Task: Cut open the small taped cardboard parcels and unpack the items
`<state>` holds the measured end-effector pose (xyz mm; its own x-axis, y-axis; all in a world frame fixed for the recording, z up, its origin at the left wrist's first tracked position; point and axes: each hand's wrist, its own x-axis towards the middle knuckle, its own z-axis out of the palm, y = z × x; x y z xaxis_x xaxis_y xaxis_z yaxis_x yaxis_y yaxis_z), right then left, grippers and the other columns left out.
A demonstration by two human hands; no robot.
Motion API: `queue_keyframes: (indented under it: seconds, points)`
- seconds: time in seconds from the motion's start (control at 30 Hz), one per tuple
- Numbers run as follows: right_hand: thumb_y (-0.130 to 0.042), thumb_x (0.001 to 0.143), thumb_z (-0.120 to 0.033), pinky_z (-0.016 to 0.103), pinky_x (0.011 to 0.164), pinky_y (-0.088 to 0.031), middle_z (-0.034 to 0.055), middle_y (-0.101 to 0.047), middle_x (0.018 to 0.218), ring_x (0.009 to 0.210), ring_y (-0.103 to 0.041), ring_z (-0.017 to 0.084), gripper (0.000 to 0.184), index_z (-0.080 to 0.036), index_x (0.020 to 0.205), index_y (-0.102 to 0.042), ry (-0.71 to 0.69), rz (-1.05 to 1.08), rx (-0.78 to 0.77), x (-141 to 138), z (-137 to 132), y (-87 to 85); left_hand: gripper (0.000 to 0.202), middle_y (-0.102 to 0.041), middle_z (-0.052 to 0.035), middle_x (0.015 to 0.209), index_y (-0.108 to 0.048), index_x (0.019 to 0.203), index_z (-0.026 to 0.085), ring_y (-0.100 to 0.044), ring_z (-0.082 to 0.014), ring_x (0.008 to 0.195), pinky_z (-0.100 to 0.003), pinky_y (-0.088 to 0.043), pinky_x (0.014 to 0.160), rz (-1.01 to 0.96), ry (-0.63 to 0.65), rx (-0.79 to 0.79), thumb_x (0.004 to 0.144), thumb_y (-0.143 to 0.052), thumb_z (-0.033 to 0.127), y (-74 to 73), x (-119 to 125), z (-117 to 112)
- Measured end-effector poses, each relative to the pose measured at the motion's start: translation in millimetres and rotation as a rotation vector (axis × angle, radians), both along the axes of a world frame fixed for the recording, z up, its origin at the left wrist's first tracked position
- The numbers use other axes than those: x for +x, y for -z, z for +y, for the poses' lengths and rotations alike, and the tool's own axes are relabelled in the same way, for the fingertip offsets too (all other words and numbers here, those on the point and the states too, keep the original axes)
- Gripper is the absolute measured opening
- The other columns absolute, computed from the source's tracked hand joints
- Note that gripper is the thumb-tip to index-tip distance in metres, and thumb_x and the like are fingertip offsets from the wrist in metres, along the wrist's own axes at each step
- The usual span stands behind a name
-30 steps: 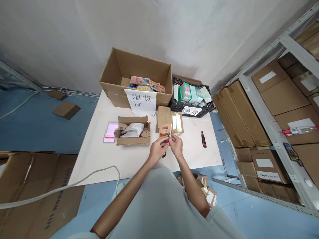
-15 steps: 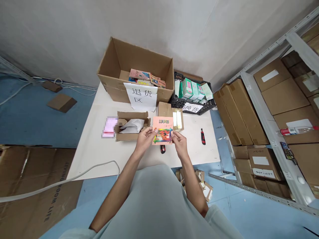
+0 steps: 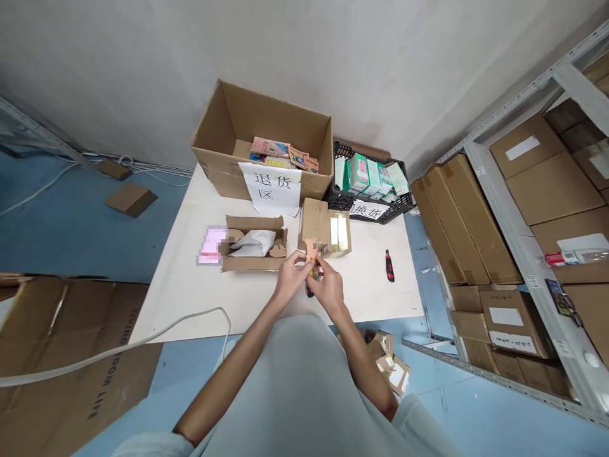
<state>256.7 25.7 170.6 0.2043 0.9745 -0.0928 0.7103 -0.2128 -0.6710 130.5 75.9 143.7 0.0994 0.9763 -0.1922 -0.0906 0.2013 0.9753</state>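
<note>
Your white table (image 3: 371,295) carries a big open carton (image 3: 216,174) at the far left, with colourful books (image 3: 269,147) inside and a paper sign on its front. To its right is a black crate (image 3: 337,202) packed with green-and-white boxes (image 3: 359,173). Nearer you, at left, an open small box (image 3: 252,263) holds a white bag (image 3: 257,243); two closed boxes (image 3: 314,216) stand side by side near the middle. Just on the near side of those, your left hand (image 3: 288,276) and right hand (image 3: 329,287) come together, each pinching a peach booklet (image 3: 311,247) above the table, its face mostly hidden. A red-and-black knife (image 3: 389,266) lies at right; another (image 3: 309,291) is partly covered below your hands.
</note>
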Motion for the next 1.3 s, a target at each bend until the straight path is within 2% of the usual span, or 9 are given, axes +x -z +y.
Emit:
queue_keyframes:
  seconds: [0.17, 0.3, 0.43, 0.6, 0.73, 0.87, 1.03, 1.2, 1.3]
  points:
    - [-0.065, 0.1, -0.046, 0.043, 0.094, -0.07, 0.0125, -0.09, 0.111, 0.102, -0.087, 0.033, 0.048, -0.019, 0.135, -0.082, 0.144, 0.283, -0.012, 25, 6, 13.1, 0.05, -0.085, -0.0083, 0.101, -0.076, 0.099, 0.022, -0.079, -0.0225, 0.076, -0.032, -0.064, 0.07, -0.015, 0.132, -0.059, 0.078, -0.091, 0.064, 6.4, 6, -3]
    - [-0.081, 0.084, -0.062, 0.045, 0.097, -0.072, 0.0123, -0.09, 0.116, 0.105, -0.087, 0.032, 0.055, -0.019, 0.119, -0.08, 0.209, 0.817, 0.007, 50, 14, 15.7, 0.067, -0.083, -0.017, 0.133, -0.079, 0.118, 0.021, -0.083, -0.0257, 0.094, -0.038, -0.068, 0.084, 0.062, 0.017, -0.065, 0.069, -0.097, 0.062, 21.3, -8, 10]
    - [-0.092, 0.074, -0.067, 0.051, 0.1, -0.072, 0.0138, -0.09, 0.115, 0.108, -0.087, 0.034, 0.066, -0.019, 0.118, -0.08, 0.197, 1.006, -0.063, 54, 8, 13.5, 0.08, -0.085, -0.0139, 0.108, -0.078, 0.122, 0.017, -0.082, -0.0273, 0.094, -0.044, -0.069, 0.09, -0.037, 0.119, -0.146, 0.061, -0.104, 0.063, 29.7, -21, 17]
    - [-0.094, 0.073, -0.073, 0.05, 0.108, -0.071, 0.0142, -0.089, 0.128, 0.119, -0.086, 0.035, 0.077, -0.02, 0.126, -0.076, 0.178, 1.023, -0.089, 50, 4, 11.0, 0.078, -0.085, -0.0107, 0.099, -0.082, 0.113, 0.016, -0.081, -0.0268, 0.091, -0.045, -0.069, 0.089, -0.083, 0.152, -0.177, 0.057, -0.107, 0.064, 22.5, -23, 17]
    - [-0.094, 0.077, -0.075, 0.05, 0.105, -0.071, 0.0115, -0.09, 0.12, 0.113, -0.087, 0.033, 0.078, -0.024, 0.131, -0.069, 0.124, 1.01, -0.038, 56, 10, 5.6, 0.081, -0.084, -0.0088, 0.099, -0.082, 0.12, 0.017, -0.08, -0.0257, 0.093, -0.043, -0.068, 0.093, -0.064, 0.112, -0.134, 0.057, -0.107, 0.062, 6.0, -23, 22]
    - [-0.088, 0.089, -0.068, 0.052, 0.116, -0.064, 0.0114, -0.088, 0.126, 0.124, -0.084, 0.032, 0.055, -0.027, 0.121, -0.069, 0.026, 0.941, 0.103, 64, 14, -9.1, 0.06, -0.085, -0.0119, 0.11, -0.082, 0.11, 0.02, -0.08, -0.0288, 0.105, -0.049, -0.065, 0.106, -0.035, 0.127, 0.025, 0.07, -0.102, 0.061, -21.1, -24, 26]
    - [-0.078, 0.101, -0.061, 0.057, 0.14, -0.038, 0.0116, -0.085, 0.14, 0.163, -0.059, 0.031, 0.033, -0.03, 0.096, -0.069, -0.058, 0.724, 0.217, 72, 12, -26.3, 0.032, -0.086, -0.0129, 0.112, -0.078, 0.08, 0.026, -0.074, -0.0358, 0.135, -0.056, -0.052, 0.128, 0.095, 0.149, 0.284, 0.09, -0.085, 0.056, -46.7, -26, 25]
    - [-0.077, 0.102, -0.059, 0.056, 0.14, -0.036, 0.0127, -0.084, 0.142, 0.163, -0.059, 0.029, 0.031, -0.03, 0.093, -0.07, -0.075, 0.739, 0.224, 76, 8, -24.4, 0.03, -0.087, -0.0122, 0.108, -0.077, 0.076, 0.027, -0.076, -0.0361, 0.131, -0.057, -0.053, 0.125, 0.137, 0.14, 0.308, 0.092, -0.081, 0.052, -47.9, -22, 19]
    - [-0.081, 0.098, -0.057, 0.051, 0.136, -0.044, 0.0123, -0.083, 0.144, 0.153, -0.067, 0.029, 0.029, -0.029, 0.097, -0.073, -0.049, 0.788, 0.228, 80, 9, -16.2, 0.031, -0.087, -0.0128, 0.111, -0.079, 0.084, 0.025, -0.079, -0.0345, 0.126, -0.053, -0.058, 0.119, 0.08, 0.104, 0.232, 0.088, -0.086, 0.055, -42.9, -19, 16]
